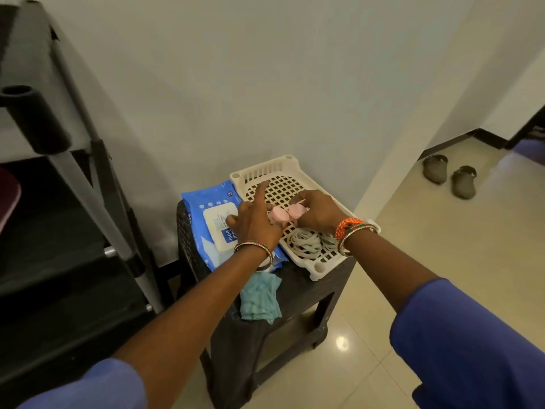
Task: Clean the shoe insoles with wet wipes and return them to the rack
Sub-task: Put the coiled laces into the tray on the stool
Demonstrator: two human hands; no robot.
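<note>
Both hands meet over the cream tray (317, 268), the right hand (317, 212) pinching a small pink piece (287, 212) (an insole, probably; light and floppy, best held by its edges) and the left hand (255, 224) touching it, forefinger straight.

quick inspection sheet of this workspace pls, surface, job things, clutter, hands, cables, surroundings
surface: dark plastic stool against the wall, on a pale tiled floor.
job's things: blue wet wipes pack lies flat on the stool, left part; small pink item held between both hands, too small to identify; no insole clearly seen.
clutter: cream slotted tray on the stool beside the pack, with coiled pale laces in it; teal cloth crumpled at the stool's near edge.
grippers: left hand over the pack, forefinger straight; right hand pinches the pink item over the tray.
cables: nothing seen.
surroundings: dark shoe rack at left; pair of grey clogs on the floor at right.
</note>
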